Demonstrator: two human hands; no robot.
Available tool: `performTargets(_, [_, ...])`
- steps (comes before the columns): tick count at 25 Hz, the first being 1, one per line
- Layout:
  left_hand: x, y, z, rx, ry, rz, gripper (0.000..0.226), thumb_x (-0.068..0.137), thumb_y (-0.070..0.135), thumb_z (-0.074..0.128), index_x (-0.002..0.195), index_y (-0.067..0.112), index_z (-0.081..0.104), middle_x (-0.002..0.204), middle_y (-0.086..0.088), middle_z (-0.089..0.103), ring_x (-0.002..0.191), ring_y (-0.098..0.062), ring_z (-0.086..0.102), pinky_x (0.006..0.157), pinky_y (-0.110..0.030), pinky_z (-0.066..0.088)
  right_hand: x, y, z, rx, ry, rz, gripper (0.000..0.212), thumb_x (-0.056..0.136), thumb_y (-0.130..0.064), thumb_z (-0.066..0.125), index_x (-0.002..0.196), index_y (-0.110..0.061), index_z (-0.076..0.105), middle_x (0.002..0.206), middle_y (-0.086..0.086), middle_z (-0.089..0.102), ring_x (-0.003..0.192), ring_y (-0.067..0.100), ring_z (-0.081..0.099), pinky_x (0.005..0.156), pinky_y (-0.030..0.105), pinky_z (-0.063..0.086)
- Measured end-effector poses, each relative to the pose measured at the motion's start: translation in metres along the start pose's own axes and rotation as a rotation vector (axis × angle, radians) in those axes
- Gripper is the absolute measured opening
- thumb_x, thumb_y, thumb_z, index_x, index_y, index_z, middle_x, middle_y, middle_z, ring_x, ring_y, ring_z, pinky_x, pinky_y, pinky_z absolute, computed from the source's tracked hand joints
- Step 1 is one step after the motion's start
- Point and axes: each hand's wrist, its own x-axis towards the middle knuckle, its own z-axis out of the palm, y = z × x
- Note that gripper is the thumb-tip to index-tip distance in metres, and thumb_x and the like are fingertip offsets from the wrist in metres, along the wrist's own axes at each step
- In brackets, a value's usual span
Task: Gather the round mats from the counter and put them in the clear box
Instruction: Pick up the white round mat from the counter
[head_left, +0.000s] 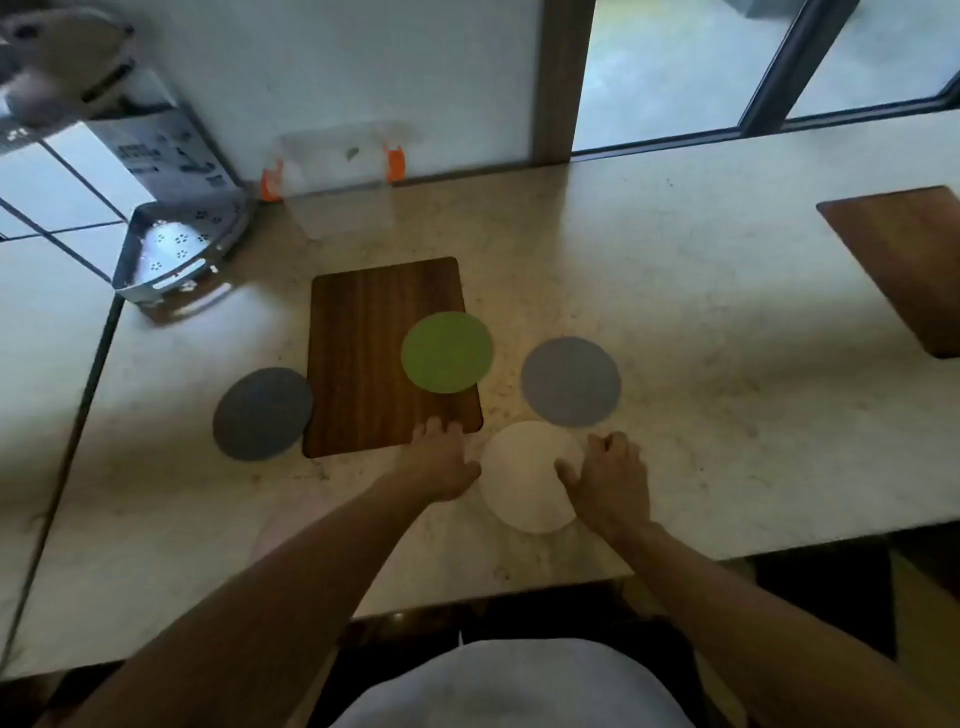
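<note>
**Mat collection: barely begun, four mats out**

Pale stone surface (675, 270) running beneath a window at upper right of the frame; white wall behind. Clear box (340, 171) with orange latches standing at upper centre against the wall, well apart from the mats. One small greenish patch visible through its wall; impossible to tell whether contents or reflection. No mat confirmed inside.

Four round mats lying loose in the middle of the frame. Green mat (447, 352) resting on the wooden board (374, 364), overhanging its right edge slightly. Dark grey mat (262, 414) at centre left, touching or tucked against the board's left edge. Lighter grey mat (570, 381) right of centre, flat on the stone. White mat (530, 475) lowest of the four, just below the lighter grey one, nearest the person.

Left hand (441, 467) flat, fingers spread loosely, grip open and holding nothing, placed at the board's lower right corner just beside the white mat. Right hand (610, 486) on the white mat's right edge, fingers curled downward, thumb on the mat; grip partly closed, mat apparently not lifted. Whether the edge is actually pinched: cannot tell.

Second wooden board (904, 265) at far right, perforated metal rack (182, 249) at upper left; neither concerned.

Assessment: first pickup in hand, white mat the likely start. Remaining: all four mats to gather and transfer to the box.
</note>
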Motion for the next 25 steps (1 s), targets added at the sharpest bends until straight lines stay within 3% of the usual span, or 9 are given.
performTargets(4, [0.008, 0.031, 0.019, -0.167, -0.008, 0.019, 0.037, 0.086, 0.029, 0.055, 0.114, 0.004, 0.057, 0.122, -0.020, 0.057, 0.111, -0.034, 0.052, 0.091, -0.041, 0.045, -0.002, 0.017, 0.010, 0.095, -0.061, 0.040, 0.048, 0.089, -0.047, 0.059, 0.117, -0.009, 0.053, 0.117, 0.015, 0.050, 0.106, 0.033, 0.049, 0.080, 0.041, 0.046])
performTargets(8, [0.009, 0.042, 0.036, -0.301, 0.041, -0.101, 0.035, 0.083, 0.023, 0.057, 0.110, 0.001, 0.058, 0.125, -0.023, 0.053, 0.116, -0.037, 0.048, 0.092, -0.042, 0.046, -0.004, 0.018, 0.016, 0.164, -0.035, 0.004, 0.036, 0.086, -0.036, 0.066, 0.106, -0.008, 0.057, 0.111, 0.015, 0.053, 0.098, 0.031, 0.053, 0.077, 0.038, 0.046])
performTargets(13, [0.015, 0.046, 0.042, -0.618, 0.171, -0.351, 0.020, 0.076, 0.018, 0.066, 0.091, 0.004, 0.063, 0.093, -0.013, 0.064, 0.085, -0.030, 0.060, 0.077, -0.043, 0.054, 0.000, 0.013, 0.020, 0.441, -0.042, 0.158, 0.022, 0.087, -0.025, 0.066, 0.101, -0.010, 0.058, 0.108, 0.009, 0.055, 0.091, 0.026, 0.055, 0.076, 0.036, 0.047])
performTargets(15, [0.019, 0.047, 0.037, -0.717, 0.197, -0.411, 0.014, 0.075, 0.017, 0.067, 0.084, 0.006, 0.067, 0.085, -0.010, 0.067, 0.081, -0.027, 0.062, 0.072, -0.040, 0.053, 0.004, 0.011, 0.018, 0.583, -0.025, 0.228, 0.011, 0.091, -0.025, 0.062, 0.094, -0.014, 0.059, 0.099, 0.004, 0.061, 0.084, 0.021, 0.059, 0.070, 0.032, 0.047])
performTargets(19, [0.023, 0.046, 0.022, -0.789, 0.198, -0.380, 0.008, 0.071, 0.016, 0.068, 0.068, 0.008, 0.068, 0.067, -0.003, 0.065, 0.066, -0.019, 0.060, 0.059, -0.031, 0.045, 0.017, 0.015, 0.007, 0.760, -0.005, 0.187, 0.006, 0.089, -0.020, 0.067, 0.087, -0.023, 0.063, 0.085, -0.004, 0.068, 0.074, 0.008, 0.061, 0.059, 0.013, 0.040])
performTargets(25, [0.048, 0.040, -0.010, -0.844, 0.174, -0.335, 0.011, 0.077, 0.020, 0.069, 0.075, 0.009, 0.068, 0.078, -0.008, 0.070, 0.076, -0.026, 0.067, 0.074, -0.044, 0.059, 0.055, 0.029, -0.018, 0.820, 0.055, 0.125, 0.010, 0.086, -0.017, 0.072, 0.085, -0.026, 0.068, 0.073, -0.021, 0.061, 0.069, -0.014, 0.056, 0.060, -0.002, 0.040])
